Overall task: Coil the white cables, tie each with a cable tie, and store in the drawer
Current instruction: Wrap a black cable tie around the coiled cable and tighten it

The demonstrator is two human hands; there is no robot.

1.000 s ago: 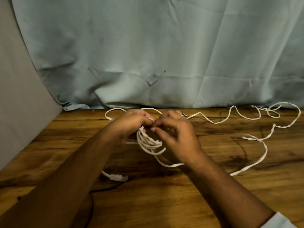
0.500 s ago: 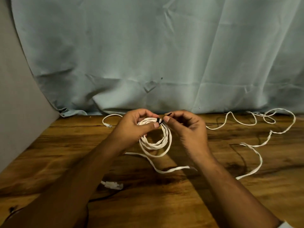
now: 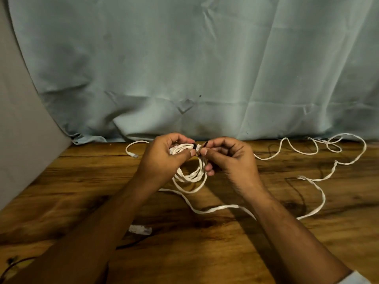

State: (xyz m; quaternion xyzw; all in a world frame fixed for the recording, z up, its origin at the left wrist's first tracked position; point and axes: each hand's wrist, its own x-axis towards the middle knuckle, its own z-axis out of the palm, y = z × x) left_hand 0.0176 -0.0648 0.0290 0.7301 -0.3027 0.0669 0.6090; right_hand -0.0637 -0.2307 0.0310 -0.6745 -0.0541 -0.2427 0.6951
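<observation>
Tying is the step in hand: your left hand (image 3: 164, 156) grips the coiled white cable (image 3: 190, 176) at its 12 o'clock, low over the middle of the wooden table (image 3: 205, 253), while your right hand (image 3: 227, 158) pinches the tail of the black cable tie (image 3: 194, 147) wrapped there. Next, I judge, comes a steady pull to cinch it; loose white cable (image 3: 320, 181) sprawls uncoiled toward 3 o'clock.

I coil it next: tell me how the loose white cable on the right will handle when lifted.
The loose white cable lies in slack waves, so probably floppy. Thin and flat: likely light. Looped over itself: may snag.
</observation>
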